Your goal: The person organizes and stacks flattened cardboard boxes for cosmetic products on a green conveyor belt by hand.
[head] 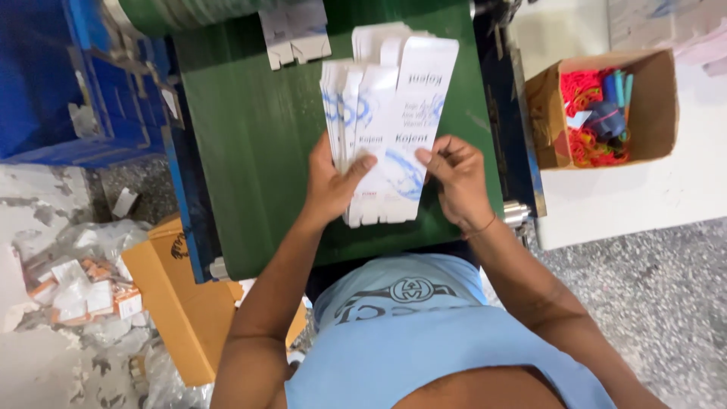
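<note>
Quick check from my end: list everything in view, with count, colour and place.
flat cartons: a stack, white with blue print, held over the belt
belt: one, green, centre
loose cartons: a few, white, top of belt
open box: one, brown, right, holding red bands and blue items
blue frame: one, top left
cardboard box: one, brown, floor at left
scrap pile: white and orange, floor at far left
left hand: grips the stack
right hand: on the stack's front carton
</note>
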